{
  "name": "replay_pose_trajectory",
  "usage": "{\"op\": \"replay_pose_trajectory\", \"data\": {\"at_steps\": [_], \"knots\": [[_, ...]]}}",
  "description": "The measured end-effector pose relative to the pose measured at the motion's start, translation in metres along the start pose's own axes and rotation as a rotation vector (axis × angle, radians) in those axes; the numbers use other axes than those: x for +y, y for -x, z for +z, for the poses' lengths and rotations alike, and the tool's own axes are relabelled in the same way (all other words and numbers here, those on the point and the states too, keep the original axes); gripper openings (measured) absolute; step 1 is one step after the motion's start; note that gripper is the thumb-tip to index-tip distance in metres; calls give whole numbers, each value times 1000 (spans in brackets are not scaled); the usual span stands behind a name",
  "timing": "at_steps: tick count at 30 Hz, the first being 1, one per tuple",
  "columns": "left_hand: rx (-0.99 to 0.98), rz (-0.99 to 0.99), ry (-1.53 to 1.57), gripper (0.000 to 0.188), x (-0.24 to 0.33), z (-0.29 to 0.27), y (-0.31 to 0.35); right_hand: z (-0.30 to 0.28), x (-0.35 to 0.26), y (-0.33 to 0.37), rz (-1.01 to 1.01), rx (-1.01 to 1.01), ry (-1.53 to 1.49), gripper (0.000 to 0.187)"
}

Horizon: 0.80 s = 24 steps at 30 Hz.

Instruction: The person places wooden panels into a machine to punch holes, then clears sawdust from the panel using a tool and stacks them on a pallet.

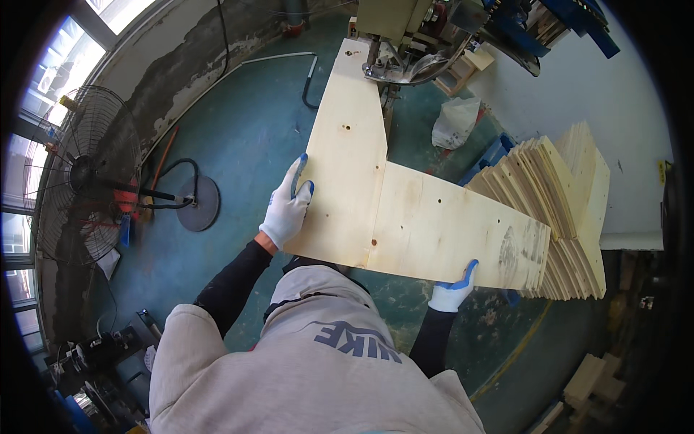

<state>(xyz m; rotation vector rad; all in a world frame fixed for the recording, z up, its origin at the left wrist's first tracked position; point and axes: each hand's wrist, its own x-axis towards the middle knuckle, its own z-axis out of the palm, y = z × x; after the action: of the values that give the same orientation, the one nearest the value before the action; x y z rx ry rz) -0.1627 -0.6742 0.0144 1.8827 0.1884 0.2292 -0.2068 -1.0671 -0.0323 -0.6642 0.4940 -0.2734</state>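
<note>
Both hands hold an L-shaped plywood panel [412, 224] of pale wood, with a few small holes and knots. My left hand [285, 210], in a white glove with blue-coated fingers, grips its left edge, thumb and fingertips on the upper face. Along the near edge at the right, my right hand [453, 294] in a matching glove grasps the panel with its thumb on top; its other fingers are mostly hidden beneath. The panel's narrow far end reaches the metal foot of a green machine [394, 22].
A tall stack of similarly shaped plywood panels [549, 173] stands at the right, close to the held panel's right end. A floor fan [83, 173] with a round base is on the left. Beyond lies a white plastic bag [455, 123]. Wood blocks [585, 380] lie at lower right.
</note>
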Motion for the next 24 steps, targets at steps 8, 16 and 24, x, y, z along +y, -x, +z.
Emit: {"op": "replay_pose_trajectory", "data": {"at_steps": [8,16,24], "knots": [[-94,-240,48,55,9,1,-97,56,23,-70,-60,23,50,49],[-248,-86,-48,61,-5,2,-160,74,32,-86,-172,-1,156,48],[-331,-91,-55,62,-7,0,-178,62,37,-75,-279,66,430,47]]}}
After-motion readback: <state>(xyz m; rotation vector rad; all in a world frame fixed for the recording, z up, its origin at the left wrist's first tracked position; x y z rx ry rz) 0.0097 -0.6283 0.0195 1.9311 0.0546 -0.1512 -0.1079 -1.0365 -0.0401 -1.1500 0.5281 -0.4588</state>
